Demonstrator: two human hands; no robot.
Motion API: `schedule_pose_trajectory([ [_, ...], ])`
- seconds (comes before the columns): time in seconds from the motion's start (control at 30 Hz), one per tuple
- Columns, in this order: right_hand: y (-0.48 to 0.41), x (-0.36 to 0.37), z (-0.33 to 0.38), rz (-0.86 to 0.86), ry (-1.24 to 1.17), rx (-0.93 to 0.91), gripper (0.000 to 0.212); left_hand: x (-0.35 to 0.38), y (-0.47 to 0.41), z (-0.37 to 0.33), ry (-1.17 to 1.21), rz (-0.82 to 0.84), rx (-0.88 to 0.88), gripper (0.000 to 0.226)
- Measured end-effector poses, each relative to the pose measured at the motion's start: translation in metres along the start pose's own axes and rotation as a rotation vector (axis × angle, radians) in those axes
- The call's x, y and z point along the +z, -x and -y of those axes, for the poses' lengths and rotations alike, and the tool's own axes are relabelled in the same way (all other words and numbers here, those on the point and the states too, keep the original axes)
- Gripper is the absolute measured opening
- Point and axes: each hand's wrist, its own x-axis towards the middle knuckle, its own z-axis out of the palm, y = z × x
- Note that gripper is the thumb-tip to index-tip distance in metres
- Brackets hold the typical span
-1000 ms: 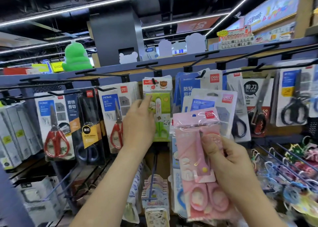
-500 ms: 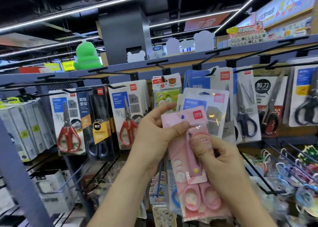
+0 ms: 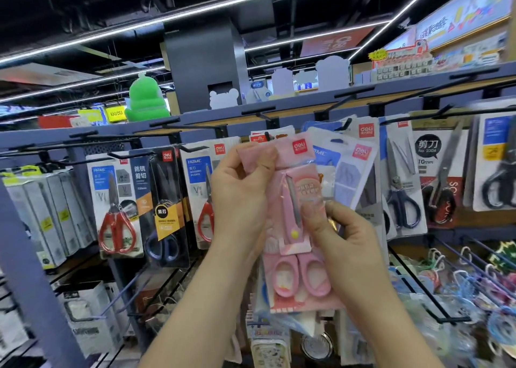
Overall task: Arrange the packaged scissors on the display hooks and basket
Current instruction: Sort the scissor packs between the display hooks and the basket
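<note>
Left hand (image 3: 240, 197), right hand (image 3: 343, 245): both bare. Left forearm (image 3: 201, 312), right forearm (image 3: 391, 325): bare down to bottom frame edge. Thumbnails (image 3: 310, 214) short, rounded, seemingly unpolished; blur limits detail. Fingers slim.

Held scissors pack (image 3: 290, 222) dead centre, in front of hook rack (image 3: 83, 134). Left hand (image 3: 240, 197) at its 10 o'clock corner, right hand (image 3: 343, 245) at its 4 o'clock edge.

Hanging packs at 9 o'clock (image 3: 116, 211) and 3 o'clock (image 3: 402, 189). Plush toy (image 3: 146, 99) on top shelf (image 3: 405, 84), 11 o'clock. Boxes (image 3: 86, 309) low at 8 o'clock. Trinkets on hooks (image 3: 458, 272) at 4 o'clock.
</note>
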Motion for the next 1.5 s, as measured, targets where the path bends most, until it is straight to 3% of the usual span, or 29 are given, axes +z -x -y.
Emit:
schedule_pose_trajectory([
  [0.17, -0.010, 0.013, 0.001, -0.073, -0.035, -0.043, 0.052, 0.000, -0.028, -0.004, -0.168, -0.093, 0.139, 0.014],
  [0.23, -0.010, 0.014, -0.002, -0.087, -0.045, -0.042, 0.049, 0.001, -0.035, -0.004, -0.216, -0.107, 0.131, 0.011],
  [0.37, -0.008, 0.011, -0.004, -0.125, -0.042, -0.038, 0.040, 0.001, -0.037, -0.005, -0.264, -0.083, 0.065, 0.006],
  [0.53, -0.009, 0.012, -0.002, -0.156, 0.004, -0.037, 0.060, -0.004, -0.047, -0.016, -0.211, 0.009, -0.207, 0.015],
  [0.67, -0.010, 0.016, -0.003, -0.197, 0.016, -0.030, 0.058, -0.004, -0.047, -0.014, -0.312, 0.005, -0.154, 0.006],
  [0.8, -0.011, 0.015, -0.009, -0.203, 0.042, -0.037, 0.061, -0.024, -0.018, -0.007, -0.409, 0.083, 0.032, 0.042],
  [0.9, -0.011, 0.011, -0.007, -0.217, 0.028, -0.043, 0.048, -0.042, 0.001, 0.004, -0.390, 0.209, 0.036, 0.039],
  [1.03, -0.006, 0.001, -0.007, -0.249, 0.209, -0.126, 0.048, -0.048, -0.011, 0.018, -0.350, 0.114, -0.075, 0.042],
  [1.2, 0.002, -0.025, -0.011, -0.296, 0.547, -0.228, 0.047, -0.044, -0.034, 0.033, -0.633, 0.085, 0.011, 0.041],
  [1.5, 0.008, -0.045, -0.003, -0.245, 0.372, -0.126, 0.066, -0.023, -0.056, 0.056, -1.225, 0.066, 0.189, 0.053],
])
